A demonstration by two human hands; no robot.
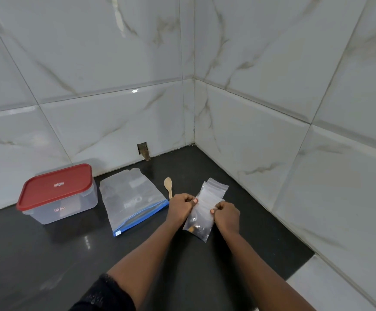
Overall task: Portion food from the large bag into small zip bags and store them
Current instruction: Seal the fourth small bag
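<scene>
A view from above shows two forearms reaching over a dark, glossy table [48, 254] set in a corner of white marbled tiled wall [261, 131]. Both arms are cut off by the lower edge, and a dark sleeve [106, 295] shows only at the left elbow. The left hand [180, 208] and right hand [226, 215] meet near the middle, each with fingers curled and thumb pressed down, pinching opposite ends of the top edge of a small zip bag [199, 223]. This bag hangs tilted between the hands, its lower end near the table; it cannot be told whether its strip is sealed. Inside, at the bottom, sit a few dark bits and one orange piece, too small to identify. Just behind the hands lies a stack of small zip bags [216, 189], partly covered by the held one. A wooden spoon [168, 184] lies bowl away from the viewer, its handle end hidden behind the left hand. To the left, the large bag [131, 198] lies flat, its blue zip edge nearest the viewer; its cloudy plastic hides any contents. Further left stands a clear container [70, 209] closed by a red lid [56, 186]; what it holds is unclear.
</scene>
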